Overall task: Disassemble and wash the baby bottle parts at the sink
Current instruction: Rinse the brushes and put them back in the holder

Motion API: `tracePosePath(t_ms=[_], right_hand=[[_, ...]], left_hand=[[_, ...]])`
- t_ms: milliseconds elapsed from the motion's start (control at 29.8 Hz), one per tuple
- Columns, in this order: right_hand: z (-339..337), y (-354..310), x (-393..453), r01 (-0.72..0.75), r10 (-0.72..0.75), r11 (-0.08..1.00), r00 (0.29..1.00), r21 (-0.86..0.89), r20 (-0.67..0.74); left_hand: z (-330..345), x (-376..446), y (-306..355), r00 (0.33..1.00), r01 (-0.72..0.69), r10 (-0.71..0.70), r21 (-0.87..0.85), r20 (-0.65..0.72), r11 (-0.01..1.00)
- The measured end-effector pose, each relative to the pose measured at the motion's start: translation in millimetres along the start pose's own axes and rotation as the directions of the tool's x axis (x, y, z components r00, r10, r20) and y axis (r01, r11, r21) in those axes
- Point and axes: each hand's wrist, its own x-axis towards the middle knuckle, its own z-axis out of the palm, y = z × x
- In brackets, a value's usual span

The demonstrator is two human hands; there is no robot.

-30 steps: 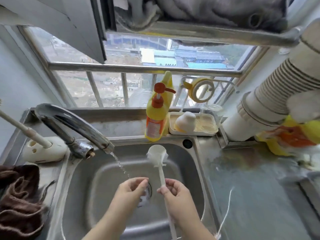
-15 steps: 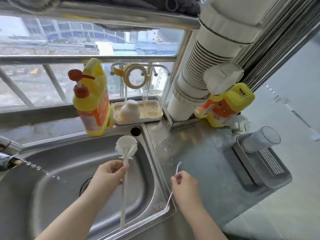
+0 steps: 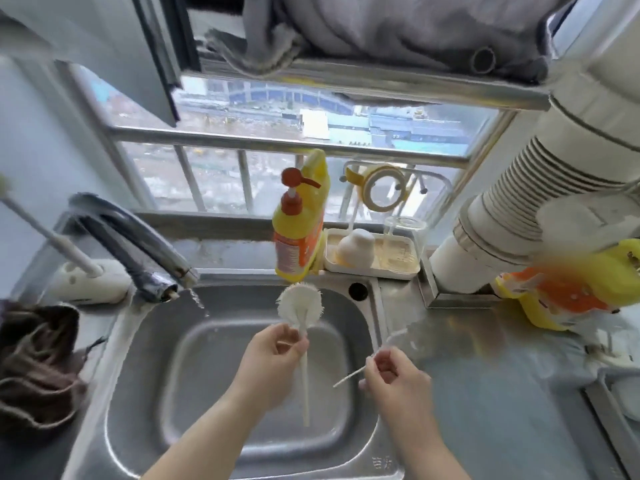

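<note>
My left hand (image 3: 273,362) grips the white bottle brush (image 3: 300,308) just below its bristled head, holding it upright over the steel sink (image 3: 145,393). My right hand (image 3: 394,375) pinches a thin clear straw (image 3: 391,337) with a slim white straw brush (image 3: 348,376) sticking out toward the left, above the sink's right rim. A white bottle cap (image 3: 356,247) sits upside down in the cream drying tray (image 3: 372,270) behind the sink. A yellow bottle ring (image 3: 382,188) hangs on the rack above it. The faucet (image 3: 138,244) at the left lets out a thin stream.
A yellow dish-soap pump bottle (image 3: 299,223) stands at the sink's back edge. A brown cloth (image 3: 38,362) lies at the left, a white holder (image 3: 88,282) beside it. A ribbed white duct (image 3: 540,202) and another yellow bottle (image 3: 571,285) are on the right counter.
The brush passed from my right hand to my left. My right hand picked the straw and thin brush off the counter and carried them back over the sink's right rim.
</note>
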Motion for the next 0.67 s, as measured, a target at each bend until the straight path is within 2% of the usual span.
tracePosePath(t_ms=[67,134,269,403,504,571,672], right_hand=[[25,-17,1,0.091,-0.077,0.992,0.986,-0.088,0.15],[56,-30,0,0.142,-0.076,0.971,0.946,-0.193,0.316],[120,-71,-12,0.273,-0.231,0.961,0.868,-0.035,0.44],[175,-137,-26,0.352,-0.378,0.925,0.809,0.144,0.45],[209,-192,-32,0.386,-0.457,0.888,0.795,0.249,0.398],[231,-223,-32,0.361,-0.461,0.88,0.804,0.309,0.374],[259,-252,-30,0.296,-0.421,0.884,0.841,0.362,0.34]], left_hand=[[-27,-7,-1,0.997,-0.018,0.02,0.038,-0.074,0.999],[-60,-14,-6,0.982,-0.015,0.029,0.077,-0.186,0.997],[-135,-26,-9,0.918,0.0,0.039,0.098,-0.394,0.995],[-210,-30,11,0.86,-0.095,0.123,0.081,-0.495,0.992],[-265,-25,37,0.831,-0.14,0.232,0.213,-0.506,0.967],[-299,-13,51,0.8,-0.172,0.274,0.234,-0.533,0.957],[-334,9,64,0.778,-0.238,0.29,0.166,-0.557,0.957]])
